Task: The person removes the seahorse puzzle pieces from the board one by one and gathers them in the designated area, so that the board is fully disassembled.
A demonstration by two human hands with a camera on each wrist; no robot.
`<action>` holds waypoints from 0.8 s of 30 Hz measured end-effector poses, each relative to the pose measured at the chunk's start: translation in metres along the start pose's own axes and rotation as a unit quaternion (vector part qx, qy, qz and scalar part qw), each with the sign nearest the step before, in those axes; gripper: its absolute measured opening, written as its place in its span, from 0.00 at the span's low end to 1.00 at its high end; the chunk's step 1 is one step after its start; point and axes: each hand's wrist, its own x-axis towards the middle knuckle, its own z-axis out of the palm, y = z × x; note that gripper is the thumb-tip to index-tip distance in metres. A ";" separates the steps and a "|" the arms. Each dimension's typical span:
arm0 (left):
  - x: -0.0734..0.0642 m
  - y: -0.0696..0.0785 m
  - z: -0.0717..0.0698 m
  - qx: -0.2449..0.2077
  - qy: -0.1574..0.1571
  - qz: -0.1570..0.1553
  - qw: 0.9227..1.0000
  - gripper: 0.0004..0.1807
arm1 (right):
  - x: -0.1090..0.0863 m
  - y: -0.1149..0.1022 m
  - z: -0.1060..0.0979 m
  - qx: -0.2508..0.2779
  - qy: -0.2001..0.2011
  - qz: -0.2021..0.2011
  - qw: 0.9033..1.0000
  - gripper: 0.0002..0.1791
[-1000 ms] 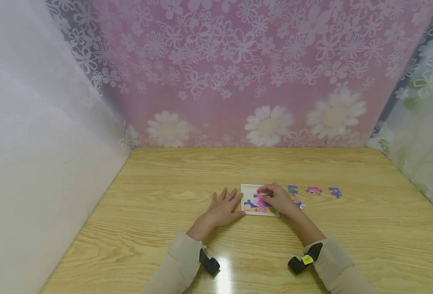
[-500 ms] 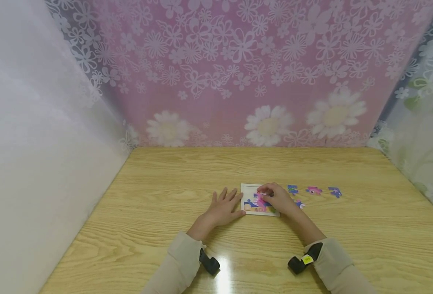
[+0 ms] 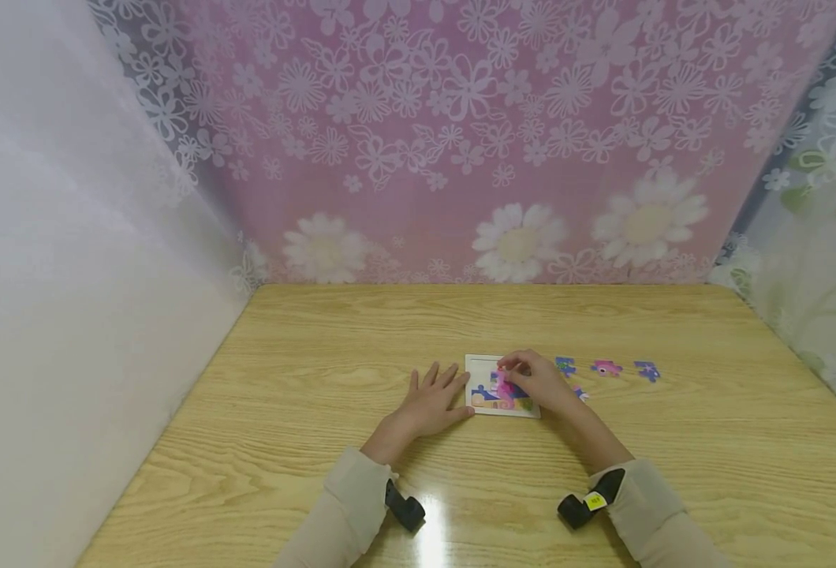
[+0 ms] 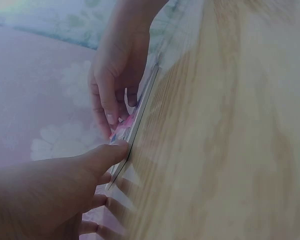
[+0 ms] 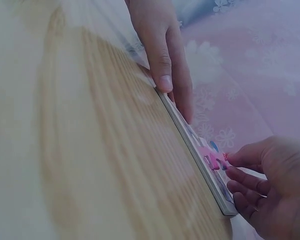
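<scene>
A white-framed jigsaw puzzle [image 3: 476,410] lies on the wooden table, its lower part filled with pieces of a pink and blue sea picture. My left hand [image 3: 428,406] rests flat with fingers spread, the thumb and a fingertip touching the frame's left edge. Over the middle of the puzzle, my right hand [image 3: 540,385] pinches a pink puzzle piece [image 5: 216,159] between thumb and fingers. That piece looks tilted in the right wrist view, partly over the pieces in the frame. The right hand hides the frame's upper right part.
To the right of the frame lie loose puzzle pieces: a blue-green one [image 3: 565,365], a pink one with an eye [image 3: 606,368] and a blue one [image 3: 647,371]. Another piece [image 3: 580,392] is partly behind the right wrist. A flowered curtain [image 3: 418,158] hangs beyond the table.
My right hand has shifted slightly up and to the right, and the pink puzzle piece in its fingers has moved a little with it. The left hand stays where it was.
</scene>
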 end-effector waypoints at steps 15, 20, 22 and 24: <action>-0.001 0.000 -0.002 0.004 0.001 0.003 1.000 0.36 | 0.001 -0.004 -0.001 0.046 -0.019 -0.037 0.998 0.10; -0.001 0.001 -0.002 0.005 0.003 0.005 1.000 0.35 | 0.000 -0.004 0.001 0.069 -0.028 -0.034 0.997 0.11; -0.001 0.001 -0.002 0.005 0.003 0.005 1.000 0.35 | -0.001 -0.005 0.001 0.073 -0.026 -0.034 0.996 0.11; -0.001 0.001 -0.002 0.006 0.005 0.005 1.000 0.35 | -0.001 -0.006 0.002 0.074 -0.023 -0.034 0.996 0.11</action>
